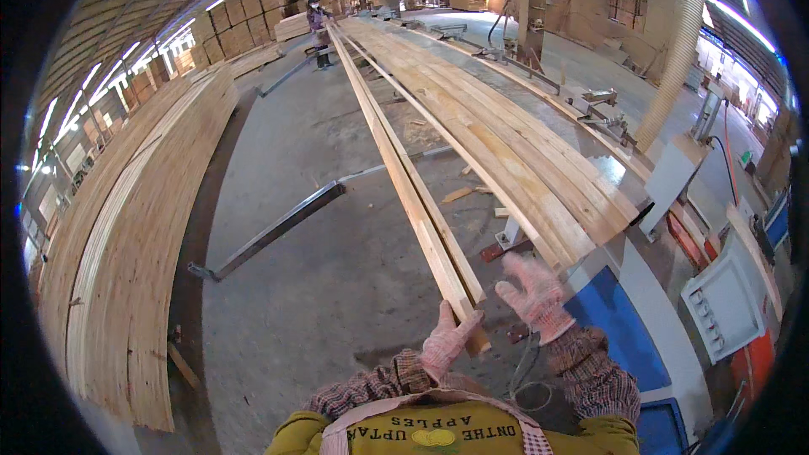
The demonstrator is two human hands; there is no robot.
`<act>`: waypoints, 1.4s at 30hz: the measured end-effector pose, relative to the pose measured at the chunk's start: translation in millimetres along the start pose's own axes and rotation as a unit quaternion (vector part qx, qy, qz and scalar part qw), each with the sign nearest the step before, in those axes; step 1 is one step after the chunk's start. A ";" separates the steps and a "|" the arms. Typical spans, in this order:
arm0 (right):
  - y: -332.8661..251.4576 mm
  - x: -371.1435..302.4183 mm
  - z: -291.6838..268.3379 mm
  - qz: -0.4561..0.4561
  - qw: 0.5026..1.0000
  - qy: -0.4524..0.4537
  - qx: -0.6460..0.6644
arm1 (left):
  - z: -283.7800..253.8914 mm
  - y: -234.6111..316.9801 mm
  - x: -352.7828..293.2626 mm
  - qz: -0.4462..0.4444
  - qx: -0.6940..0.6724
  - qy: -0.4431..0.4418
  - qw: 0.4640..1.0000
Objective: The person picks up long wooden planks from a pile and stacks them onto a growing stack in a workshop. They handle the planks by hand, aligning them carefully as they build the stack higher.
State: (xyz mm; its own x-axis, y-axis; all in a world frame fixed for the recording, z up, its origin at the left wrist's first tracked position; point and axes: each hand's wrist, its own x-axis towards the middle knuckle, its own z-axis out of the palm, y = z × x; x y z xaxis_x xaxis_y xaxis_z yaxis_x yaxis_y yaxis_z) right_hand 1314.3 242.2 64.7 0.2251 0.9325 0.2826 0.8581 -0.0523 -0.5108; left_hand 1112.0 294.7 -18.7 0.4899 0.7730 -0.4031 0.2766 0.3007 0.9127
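Note:
My left hand (448, 339), in a pink work glove, is closed around the near end of a long wooden strip (425, 232). A second narrow strip (459, 263) runs along its right side with a thin dark gap between them. Both stretch away to a co-worker (318, 27) at the far end. My right hand (537, 297), gloved as well, is in the air to the right of the strip ends, fingers apart and nothing in them. Just beyond it lies the near end of a row of planks (539, 211) side by side on a long machine bed.
A tall stack of long boards (160, 202) fills the left. A metal support arm (278, 232) crosses the floor beside it. Clamps (600, 109) line the machine's right side, near a ribbed hose (674, 59). A blue panel (619, 329) and grey tray (726, 307) are at right.

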 end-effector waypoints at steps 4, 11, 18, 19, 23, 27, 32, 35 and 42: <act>76.0 25.1 6.3 0.044 0.948 0.022 -0.314 | 20.3 -16.1 11.6 0.018 -0.056 0.012 0.998; 70.7 23.9 41.6 0.023 0.991 -0.055 -0.117 | 23.6 -71.8 62.5 0.062 -0.117 0.040 0.990; 25.9 39.6 -21.9 0.001 0.987 -0.152 -0.060 | 18.0 -15.8 24.4 0.051 -0.098 0.050 0.993; 52.6 41.2 -18.3 -0.022 0.979 -0.078 -0.189 | 22.7 -13.9 23.0 0.050 -0.106 0.046 0.992; 155.1 60.4 21.4 0.048 0.905 -0.053 -0.418 | 24.6 -19.4 26.3 0.033 -0.134 0.042 0.990; 167.0 81.0 57.2 0.115 0.870 -0.128 -0.461 | 23.5 10.2 7.9 0.017 -0.120 0.033 0.992; 110.6 78.4 40.2 0.084 0.899 -0.208 -0.375 | 21.8 -17.7 22.4 0.026 -0.153 0.041 0.987; 94.4 74.2 40.4 0.104 0.926 -0.202 -0.300 | 21.7 -13.1 21.0 0.035 -0.141 0.050 0.988; 69.4 62.9 39.3 0.081 0.985 -0.150 -0.035 | 21.5 -17.2 23.6 0.052 -0.213 0.027 0.975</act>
State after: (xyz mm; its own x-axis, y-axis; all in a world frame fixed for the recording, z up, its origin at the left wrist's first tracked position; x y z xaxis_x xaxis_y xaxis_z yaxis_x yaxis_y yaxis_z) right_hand 1369.9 311.3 15.2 0.2247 0.9728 -0.0564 0.8540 -0.2245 -0.4694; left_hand 1136.6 295.8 -45.3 0.4496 0.8366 -0.3130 -0.1475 0.4152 0.8977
